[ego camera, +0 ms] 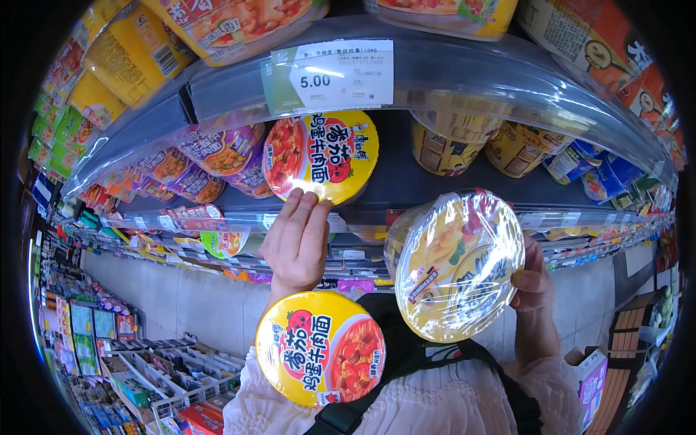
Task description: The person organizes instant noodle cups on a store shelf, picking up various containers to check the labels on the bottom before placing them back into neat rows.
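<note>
My left hand (296, 239) reaches to the shelf, its fingertips on the near edge of the lid of a yellow instant noodle cup (331, 152). The thumb is hidden, so a grip cannot be made out. A second yellow noodle cup (321, 348) of the same kind sits lid up in front of my left forearm and chest; what supports it is hidden. In my right hand (530, 277) is a larger cream-coloured instant noodle bowl (459, 266) in shiny clear film, tilted and held at its right side in front of the shelf edge.
Purple noodle cups (223, 149) stand left of the yellow cup, brown-and-yellow cups (448, 141) to its right. A clear price rail with a price tag (331, 76) crosses above them. Below runs a lower shelf edge (565, 217). A product rack (179, 370) stands behind at left.
</note>
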Demonstrator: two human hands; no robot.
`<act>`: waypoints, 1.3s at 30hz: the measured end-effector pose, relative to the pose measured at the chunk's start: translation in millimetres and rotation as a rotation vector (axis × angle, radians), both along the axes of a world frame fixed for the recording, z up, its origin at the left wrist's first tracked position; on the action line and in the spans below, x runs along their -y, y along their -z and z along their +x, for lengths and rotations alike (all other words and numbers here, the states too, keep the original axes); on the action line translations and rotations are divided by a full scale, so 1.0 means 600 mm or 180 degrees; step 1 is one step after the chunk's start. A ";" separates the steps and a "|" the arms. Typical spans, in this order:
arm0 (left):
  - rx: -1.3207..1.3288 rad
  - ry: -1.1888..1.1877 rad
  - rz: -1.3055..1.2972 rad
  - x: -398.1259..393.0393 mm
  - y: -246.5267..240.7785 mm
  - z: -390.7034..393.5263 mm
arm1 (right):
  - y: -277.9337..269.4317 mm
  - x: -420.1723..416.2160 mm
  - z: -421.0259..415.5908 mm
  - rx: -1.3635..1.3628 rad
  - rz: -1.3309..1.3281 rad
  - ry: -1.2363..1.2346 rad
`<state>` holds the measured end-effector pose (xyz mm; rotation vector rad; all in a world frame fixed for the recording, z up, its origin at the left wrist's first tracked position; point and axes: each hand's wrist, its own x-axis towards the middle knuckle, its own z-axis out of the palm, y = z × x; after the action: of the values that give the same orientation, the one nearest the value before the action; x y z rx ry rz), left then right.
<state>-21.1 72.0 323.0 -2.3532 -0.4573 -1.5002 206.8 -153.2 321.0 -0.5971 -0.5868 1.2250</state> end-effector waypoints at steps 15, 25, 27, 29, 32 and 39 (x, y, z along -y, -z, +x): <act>0.0348 0.0152 0.0190 0.015 -0.013 0.003 | 0.015 -0.005 -0.011 -0.0118 0.0196 0.0081; 0.0344 0.0218 0.0032 0.027 -0.029 -0.034 | -0.018 -0.031 -0.030 -0.0279 -0.0038 0.0255; 0.0376 0.0029 0.0064 0.038 -0.038 -0.051 | -0.025 -0.040 -0.033 -0.0284 0.0035 0.0085; 0.0409 -0.0105 0.0093 0.043 -0.036 -0.076 | -0.027 -0.048 -0.032 -0.0237 0.0044 0.0038; 0.0554 -0.0353 0.0042 0.060 -0.032 -0.104 | -0.036 -0.063 -0.032 -0.0161 0.0002 0.0057; 0.0165 -0.0826 -0.0043 0.101 -0.026 -0.170 | -0.052 -0.130 -0.046 -0.0016 -0.0086 -0.0042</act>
<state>-123.1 11.2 338.5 -2.1698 -0.7558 -1.4418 179.0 -75.5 352.2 -0.6134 -0.5716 1.2480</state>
